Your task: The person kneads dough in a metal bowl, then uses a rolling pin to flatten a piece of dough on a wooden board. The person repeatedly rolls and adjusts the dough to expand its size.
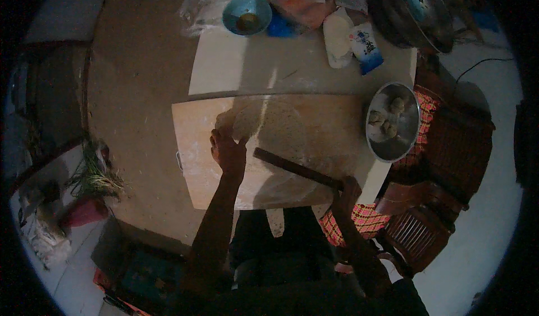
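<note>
A thin, roughly round sheet of dough lies on a floured wooden board. My left hand is at the sheet's near left edge, palm down, thumb and fingers spread; whether it pinches the dough is hard to see in the dim light. My right hand grips one end of a dark wooden rolling pin. The pin slants up and leftward, its free end near my left thumb. To the right, a metal bowl holds several lumps of dough.
Behind the board stand a blue bowl, a bag of white powder and a blue-and-white packet bearing writing. A large metal pan is at the back right. A wooden chair is at right, green stalks at left.
</note>
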Available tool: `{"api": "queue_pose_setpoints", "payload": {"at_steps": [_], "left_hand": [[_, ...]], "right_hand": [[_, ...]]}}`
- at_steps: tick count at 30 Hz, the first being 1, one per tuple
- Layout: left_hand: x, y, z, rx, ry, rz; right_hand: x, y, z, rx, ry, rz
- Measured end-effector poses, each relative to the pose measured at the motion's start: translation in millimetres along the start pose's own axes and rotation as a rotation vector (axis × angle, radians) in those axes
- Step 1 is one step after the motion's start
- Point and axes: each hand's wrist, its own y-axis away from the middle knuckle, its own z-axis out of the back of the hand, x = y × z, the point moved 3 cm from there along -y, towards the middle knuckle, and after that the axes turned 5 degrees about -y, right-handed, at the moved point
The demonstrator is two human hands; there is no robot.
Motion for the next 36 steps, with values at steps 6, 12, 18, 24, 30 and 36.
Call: {"api": "queue_pose_setpoints", "payload": {"at_steps": [6,12,18,24,30,36], "left_hand": [[-11,4,-25,0.050,0.056,0.139],[5,-10,-18,0.077,0.080,0.062],[40,-10,-50,0.023,0.826,0.079],[89,42,-44,0.001,0.912,0.252],[78,91,-39,-0.010,1.058,0.448],[42,118,-37,0.058,1.316,0.686]], "right_hand": [[-41,47,-21,-0.248,-0.575,-0.188],[1,29,-18,-0.154,-0.409,0.003],[65,-15,-34,0.145,-0.331,-0.064],[74,-17,-34,0.232,-0.246,-0.137],[126,-51,-48,0.163,-0.310,0.455],[115,-111,-53,0.273,0.056,0.755]]}}
